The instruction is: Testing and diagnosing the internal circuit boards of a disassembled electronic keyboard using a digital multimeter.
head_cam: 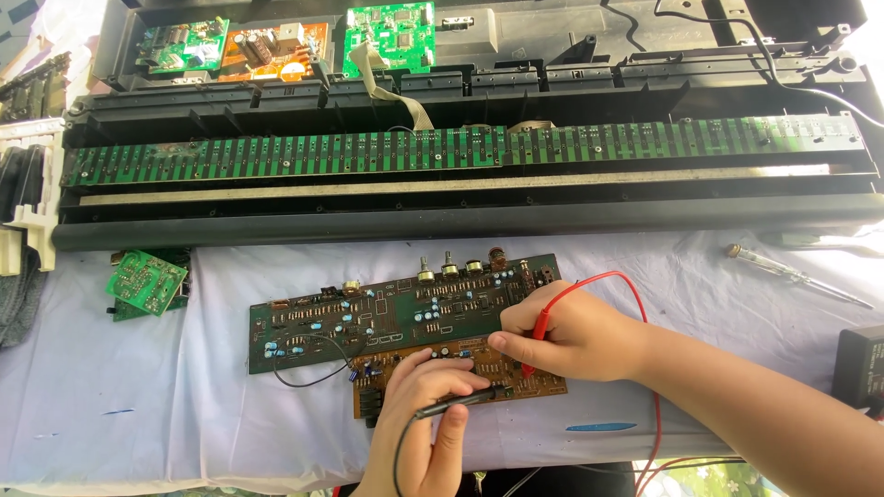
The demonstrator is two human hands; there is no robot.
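Observation:
A long dark green circuit board with small capacitors and knobs lies on a white cloth. A smaller brown circuit board sits against its near edge. My right hand grips a red test probe, tip down on the brown board, its red wire looping to the right. My left hand holds a black test probe, its tip touching the brown board near the red one. A thin black wire loops off the green board.
An opened black keyboard chassis with a long green contact strip spans the far side. Green and orange boards lie behind it. A small green board lies at left. A screwdriver and a black adapter are at right.

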